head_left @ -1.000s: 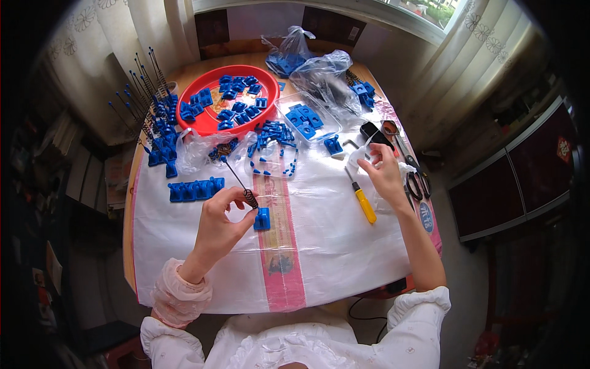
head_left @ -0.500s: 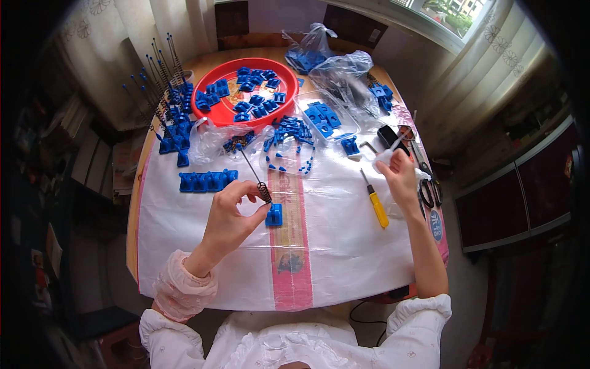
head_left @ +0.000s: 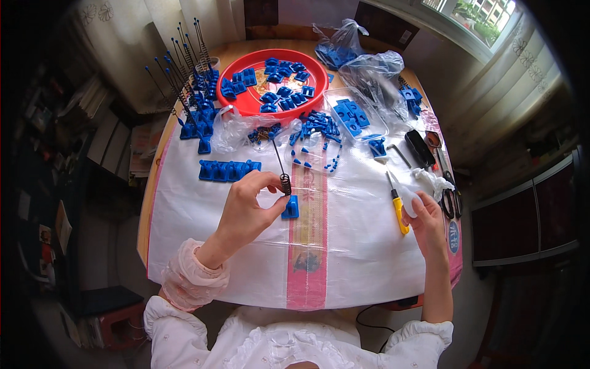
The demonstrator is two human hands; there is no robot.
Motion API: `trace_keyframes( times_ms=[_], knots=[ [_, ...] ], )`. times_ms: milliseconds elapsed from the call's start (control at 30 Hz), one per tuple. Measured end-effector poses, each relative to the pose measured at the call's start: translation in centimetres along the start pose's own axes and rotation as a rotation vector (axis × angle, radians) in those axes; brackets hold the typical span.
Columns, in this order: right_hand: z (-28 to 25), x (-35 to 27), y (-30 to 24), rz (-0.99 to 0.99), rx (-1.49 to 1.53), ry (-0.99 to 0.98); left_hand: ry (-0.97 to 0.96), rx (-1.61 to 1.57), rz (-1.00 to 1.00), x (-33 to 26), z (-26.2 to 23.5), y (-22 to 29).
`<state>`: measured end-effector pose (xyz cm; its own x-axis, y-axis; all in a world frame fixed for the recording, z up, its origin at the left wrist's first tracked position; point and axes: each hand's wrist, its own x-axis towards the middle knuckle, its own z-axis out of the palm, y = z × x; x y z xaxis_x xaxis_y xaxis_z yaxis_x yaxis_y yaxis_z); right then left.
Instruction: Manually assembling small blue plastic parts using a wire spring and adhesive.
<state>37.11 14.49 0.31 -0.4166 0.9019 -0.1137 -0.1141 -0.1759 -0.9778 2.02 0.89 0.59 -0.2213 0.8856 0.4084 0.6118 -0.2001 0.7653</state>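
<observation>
Black coil spring [head_left: 285, 183] was in the left hand [head_left: 246, 206], pinched between thumb and fingers, narrow grip, slightly left of mid-table. Thin dark rod [head_left: 279, 157] ran up out of the coil, leaning a bit left, blue tip [head_left: 274, 130] on its far end. Blue block [head_left: 291, 208] sat on the white sheet [head_left: 362, 264] right at the fingertips, under the spring's lower end; couldn't tell if the spring was seated in it, fingers covered the joint. Right hand [head_left: 427, 224] had a white bottle [head_left: 405, 198] between thumb and fingers, narrow nozzle pointing up and left, well apart from the block. Yellow-handled screwdriver [head_left: 400, 212] lay just beside that hand, partly behind the bottle. Hex key [head_left: 401, 156], black case [head_left: 420, 149], crumpled white tissue [head_left: 434, 182] and black-handled scissors [head_left: 455, 198] were at the right side of the table. Row of blue blocks [head_left: 228, 171] was left of the rod, beyond the left hand. Further back: red tray [head_left: 318, 69] with loose blue blocks in it, clear container [head_left: 372, 127] holding flat blue parts, small blue pieces piled in front of that. Blue bases with upright springs and rods [head_left: 195, 120] stood grouped at far left, clear plastic bag [head_left: 228, 132] just beside them.
</observation>
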Motion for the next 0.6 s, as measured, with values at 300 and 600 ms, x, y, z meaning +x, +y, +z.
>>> trace_keyframes(
  times_ms=[300, 600],
  knots=[
    [2.9, 3.0, -0.3, 0.087, 0.117, 0.026, -0.005, -0.001, -0.022, 0.1, -0.1, -0.1],
    [5.0, 3.9, 0.6, 0.115, 0.127, 0.000, -0.009, -0.011, -0.016, 0.1, -0.3, -0.2]
  ],
)
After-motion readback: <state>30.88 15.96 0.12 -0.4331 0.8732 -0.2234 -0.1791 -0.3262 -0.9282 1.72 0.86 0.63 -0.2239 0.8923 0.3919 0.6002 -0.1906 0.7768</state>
